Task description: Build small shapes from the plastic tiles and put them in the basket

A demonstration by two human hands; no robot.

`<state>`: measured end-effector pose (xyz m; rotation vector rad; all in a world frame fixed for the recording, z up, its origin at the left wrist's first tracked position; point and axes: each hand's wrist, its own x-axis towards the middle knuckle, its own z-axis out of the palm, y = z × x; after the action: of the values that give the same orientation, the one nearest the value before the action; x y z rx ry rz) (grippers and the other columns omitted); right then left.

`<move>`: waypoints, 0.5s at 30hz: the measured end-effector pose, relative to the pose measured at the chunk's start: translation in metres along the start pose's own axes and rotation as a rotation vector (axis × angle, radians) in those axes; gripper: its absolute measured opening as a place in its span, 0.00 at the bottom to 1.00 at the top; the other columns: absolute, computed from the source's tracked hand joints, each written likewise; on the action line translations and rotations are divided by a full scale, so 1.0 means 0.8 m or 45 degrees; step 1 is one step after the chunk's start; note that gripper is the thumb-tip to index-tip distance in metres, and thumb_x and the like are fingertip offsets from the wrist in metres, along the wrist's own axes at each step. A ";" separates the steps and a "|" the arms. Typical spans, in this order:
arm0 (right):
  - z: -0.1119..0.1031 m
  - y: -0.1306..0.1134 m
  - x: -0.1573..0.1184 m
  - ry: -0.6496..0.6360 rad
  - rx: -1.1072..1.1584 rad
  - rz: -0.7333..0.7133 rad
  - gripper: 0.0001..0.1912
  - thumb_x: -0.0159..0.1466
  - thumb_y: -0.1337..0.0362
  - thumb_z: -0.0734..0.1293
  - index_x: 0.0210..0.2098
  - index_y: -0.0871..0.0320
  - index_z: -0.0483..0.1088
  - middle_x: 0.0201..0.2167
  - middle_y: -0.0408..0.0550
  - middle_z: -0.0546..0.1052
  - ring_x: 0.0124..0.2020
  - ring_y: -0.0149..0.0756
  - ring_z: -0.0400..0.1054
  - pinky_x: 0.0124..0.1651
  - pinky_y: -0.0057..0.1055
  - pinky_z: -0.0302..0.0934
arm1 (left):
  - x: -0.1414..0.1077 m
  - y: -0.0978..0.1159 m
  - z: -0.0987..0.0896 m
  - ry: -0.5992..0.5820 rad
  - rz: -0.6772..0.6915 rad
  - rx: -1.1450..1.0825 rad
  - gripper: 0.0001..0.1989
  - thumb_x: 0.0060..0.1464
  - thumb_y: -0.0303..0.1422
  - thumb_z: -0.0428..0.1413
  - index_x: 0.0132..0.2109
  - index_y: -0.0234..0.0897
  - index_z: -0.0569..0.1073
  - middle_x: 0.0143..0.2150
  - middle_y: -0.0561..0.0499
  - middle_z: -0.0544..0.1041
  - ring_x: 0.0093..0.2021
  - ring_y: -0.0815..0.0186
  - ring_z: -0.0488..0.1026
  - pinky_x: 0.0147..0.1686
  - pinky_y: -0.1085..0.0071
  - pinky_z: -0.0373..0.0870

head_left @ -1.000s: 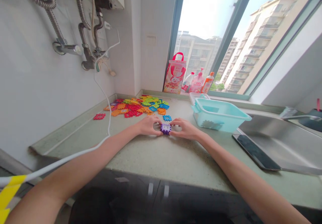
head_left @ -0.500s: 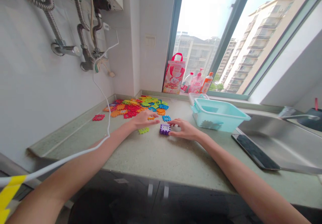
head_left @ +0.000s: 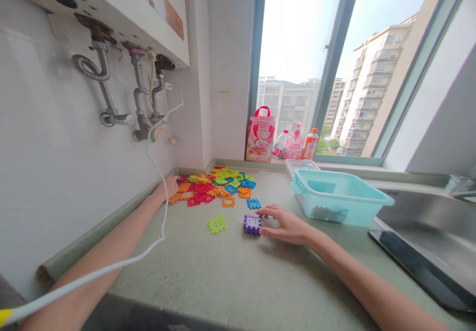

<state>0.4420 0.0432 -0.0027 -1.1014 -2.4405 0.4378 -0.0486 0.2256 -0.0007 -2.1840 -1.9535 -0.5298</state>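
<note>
The left hand [head_left: 170, 187] rests at the edge of a heap of colourful interlocking plastic tiles [head_left: 211, 188] on the counter [head_left: 223, 281], its grip unclear. The open right hand [head_left: 286, 225] curves just beside a small purple tile cube [head_left: 252, 225].

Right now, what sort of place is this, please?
Probably a kitchen in an apartment: a stainless steel sink, a white wall-mounted water heater with flexible metal hoses, and a speckled green countertop.
</note>
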 end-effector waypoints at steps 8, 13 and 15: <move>0.007 0.009 0.004 -0.011 0.011 0.032 0.29 0.69 0.43 0.68 0.62 0.54 0.73 0.54 0.57 0.76 0.54 0.49 0.72 0.61 0.49 0.66 | 0.009 -0.008 0.034 -0.098 0.092 0.045 0.27 0.66 0.39 0.52 0.67 0.32 0.70 0.70 0.38 0.70 0.68 0.51 0.68 0.69 0.59 0.58; 0.006 0.006 0.004 -0.004 0.024 0.040 0.30 0.69 0.42 0.67 0.63 0.54 0.72 0.53 0.56 0.77 0.54 0.48 0.72 0.61 0.48 0.66 | 0.006 -0.009 0.033 -0.041 0.068 0.021 0.32 0.61 0.49 0.56 0.63 0.30 0.73 0.61 0.34 0.76 0.62 0.46 0.71 0.65 0.57 0.63; 0.005 0.004 0.004 -0.002 0.024 0.040 0.30 0.69 0.42 0.67 0.63 0.53 0.72 0.53 0.56 0.77 0.53 0.48 0.72 0.60 0.48 0.66 | 0.006 -0.009 0.032 -0.021 0.050 -0.013 0.30 0.61 0.51 0.56 0.59 0.30 0.76 0.55 0.35 0.78 0.58 0.47 0.73 0.62 0.58 0.66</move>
<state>0.4403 0.0471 -0.0067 -1.1332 -2.4189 0.4706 -0.0517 0.2400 -0.0238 -2.2348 -1.9164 -0.5183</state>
